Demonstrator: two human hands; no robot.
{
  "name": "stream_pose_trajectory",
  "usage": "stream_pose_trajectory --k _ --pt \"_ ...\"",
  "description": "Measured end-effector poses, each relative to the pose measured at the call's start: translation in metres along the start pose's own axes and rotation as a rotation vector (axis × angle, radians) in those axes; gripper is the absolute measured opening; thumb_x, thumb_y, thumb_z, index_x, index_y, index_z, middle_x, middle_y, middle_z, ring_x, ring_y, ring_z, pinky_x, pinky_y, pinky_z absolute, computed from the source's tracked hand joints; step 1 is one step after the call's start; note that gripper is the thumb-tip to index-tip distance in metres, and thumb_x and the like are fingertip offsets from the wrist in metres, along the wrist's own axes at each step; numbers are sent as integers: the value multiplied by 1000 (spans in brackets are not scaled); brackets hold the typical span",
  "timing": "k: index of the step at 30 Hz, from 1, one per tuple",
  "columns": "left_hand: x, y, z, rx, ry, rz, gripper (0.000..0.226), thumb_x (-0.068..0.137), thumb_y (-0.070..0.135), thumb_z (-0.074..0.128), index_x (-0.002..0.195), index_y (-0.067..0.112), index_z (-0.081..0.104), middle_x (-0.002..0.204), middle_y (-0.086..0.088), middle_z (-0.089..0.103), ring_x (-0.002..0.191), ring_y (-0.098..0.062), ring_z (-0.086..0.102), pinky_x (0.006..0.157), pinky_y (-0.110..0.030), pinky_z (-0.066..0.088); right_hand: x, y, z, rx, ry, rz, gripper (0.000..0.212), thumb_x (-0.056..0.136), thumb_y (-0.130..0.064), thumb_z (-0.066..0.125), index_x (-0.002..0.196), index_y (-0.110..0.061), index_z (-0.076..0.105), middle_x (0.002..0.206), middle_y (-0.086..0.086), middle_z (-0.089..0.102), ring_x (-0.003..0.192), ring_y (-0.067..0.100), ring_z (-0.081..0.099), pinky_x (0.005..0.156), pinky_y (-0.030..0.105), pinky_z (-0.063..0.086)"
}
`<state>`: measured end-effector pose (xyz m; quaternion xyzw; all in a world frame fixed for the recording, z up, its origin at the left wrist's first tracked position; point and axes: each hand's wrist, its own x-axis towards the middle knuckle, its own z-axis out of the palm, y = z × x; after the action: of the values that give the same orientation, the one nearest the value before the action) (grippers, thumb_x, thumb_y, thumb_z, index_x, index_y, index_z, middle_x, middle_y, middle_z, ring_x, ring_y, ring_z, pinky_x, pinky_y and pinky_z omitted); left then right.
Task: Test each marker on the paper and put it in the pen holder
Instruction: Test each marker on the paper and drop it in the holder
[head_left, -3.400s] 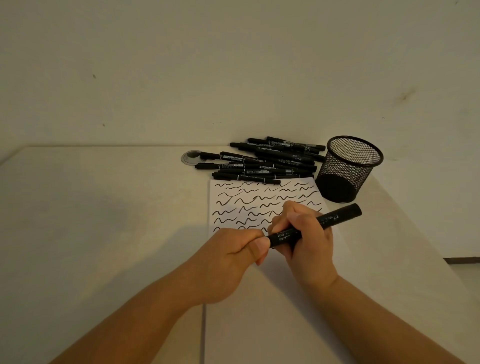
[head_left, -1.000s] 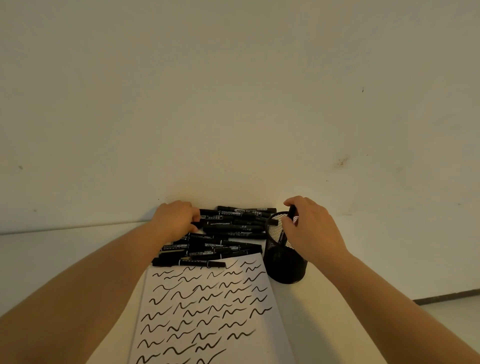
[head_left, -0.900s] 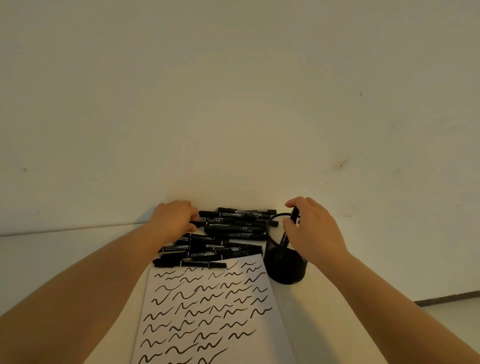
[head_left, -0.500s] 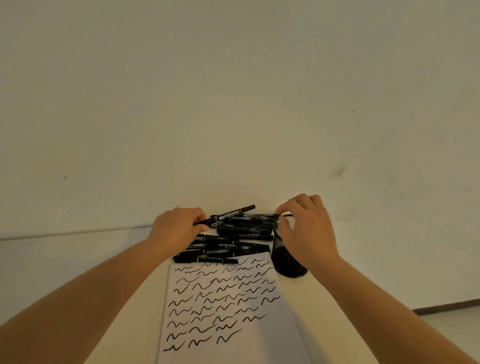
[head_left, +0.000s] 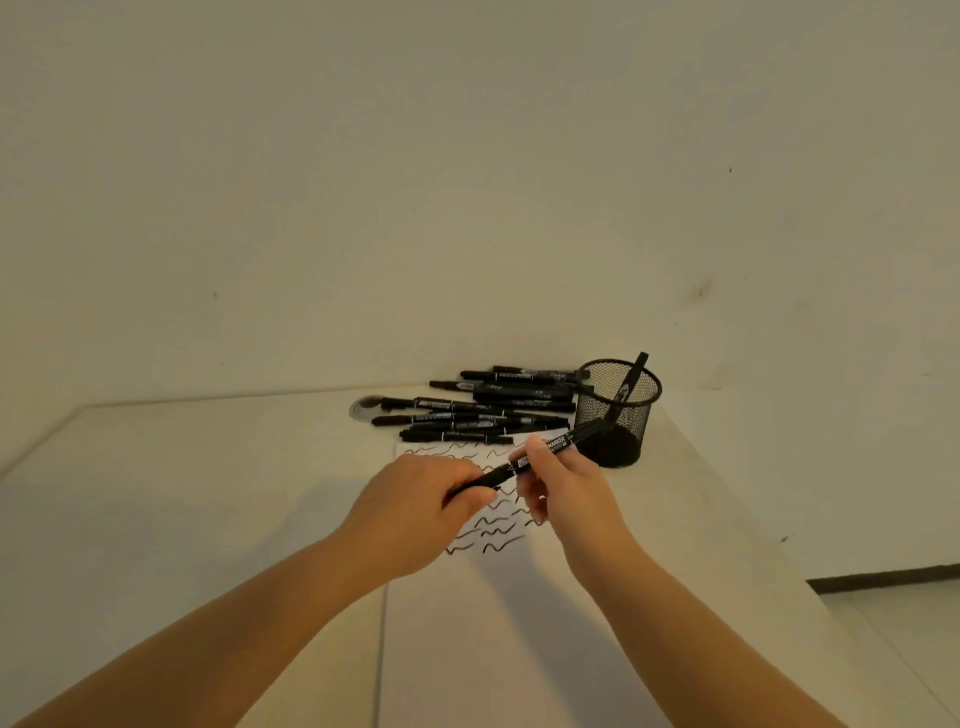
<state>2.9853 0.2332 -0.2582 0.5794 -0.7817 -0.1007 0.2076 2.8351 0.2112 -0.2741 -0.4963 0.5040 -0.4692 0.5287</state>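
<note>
A single head-worn camera looked forward and down from above the person's forearms, close over the pale surface (head_left: 208, 493), facing the wall (head_left: 467, 182) behind it.

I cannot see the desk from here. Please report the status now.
Both hands, left and right, grip one marker above the paper. One marker in pen holder. Nothing in the way.

A pale desk (head_left: 156, 519) runs back to a bare off-white wall (head_left: 467, 182), a round grey cable grommet (head_left: 363, 408) is set in the desktop near the back edge, and a dark baseboard (head_left: 883, 579) shows low right.
</note>
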Motion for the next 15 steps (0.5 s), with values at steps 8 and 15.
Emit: stream_pose_trajectory --k 8,15 --pt "-42 -32 22 174 166 -120 25 90 49 40 95 34 59 76 15 60 68 -10 55 52 -21 31 4 12 -61 -6 458 -51 25 90 -34 50 72 -18 58 58 0 51 51 13 43 50 26 35" --pt "-16 -19 46 -95 56 -105 19 94 38 39 88 25 53 75 14 64 70 -10 57 60 -28 43 19 29 -52 -99 199 8 16 83 -25 65 70 -16 60 52 0 63 45 9 56 44 21 44"
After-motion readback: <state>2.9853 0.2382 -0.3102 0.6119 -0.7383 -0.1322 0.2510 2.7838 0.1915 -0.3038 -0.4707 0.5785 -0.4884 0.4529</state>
